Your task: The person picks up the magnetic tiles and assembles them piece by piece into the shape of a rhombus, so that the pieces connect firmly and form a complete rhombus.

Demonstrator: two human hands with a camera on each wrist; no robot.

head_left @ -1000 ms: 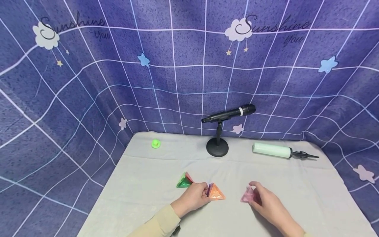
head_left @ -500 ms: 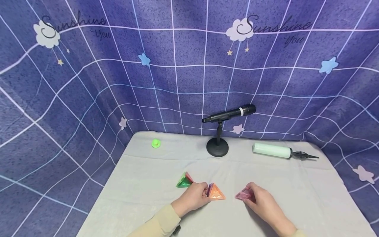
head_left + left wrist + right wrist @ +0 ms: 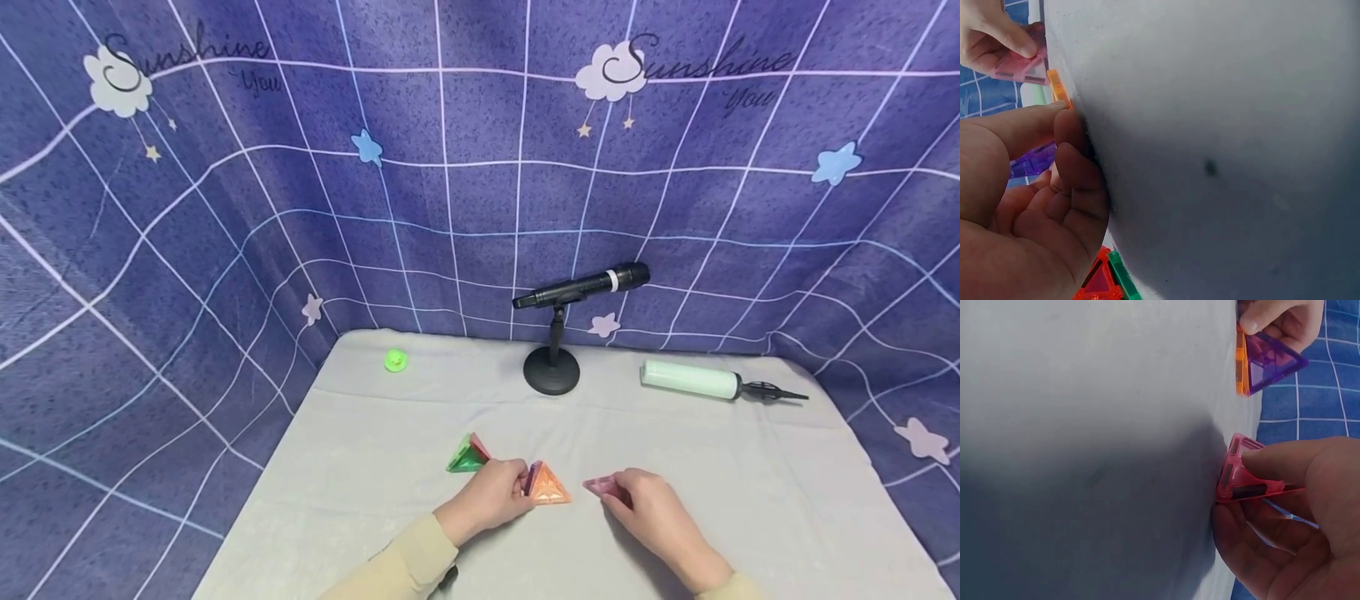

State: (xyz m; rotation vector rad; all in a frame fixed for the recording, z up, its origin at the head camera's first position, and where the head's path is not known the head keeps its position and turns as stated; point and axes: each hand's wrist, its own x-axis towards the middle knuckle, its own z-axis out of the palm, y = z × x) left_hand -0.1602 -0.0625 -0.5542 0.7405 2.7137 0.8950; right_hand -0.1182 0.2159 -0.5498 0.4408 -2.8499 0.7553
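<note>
There are two hands [image 3: 487, 497] [image 3: 654, 510], five-plus tiles [image 3: 550, 488], one microphone [image 3: 581, 287], stand [image 3: 552, 373], pump [image 3: 690, 380] and duck [image 3: 395, 360]

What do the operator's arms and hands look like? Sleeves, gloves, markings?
The left hand and right hand are bare, no gloves. Left sleeve: pale cream-beige, long, ending near the wrist. Right sleeve: similar colour, only its end in frame. A small black item shows beside the left sleeve; can't tell what.

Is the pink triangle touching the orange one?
No, the head view shows a strip of bare tablecloth between the pink triangle in the right hand and the orange triangle.
</note>
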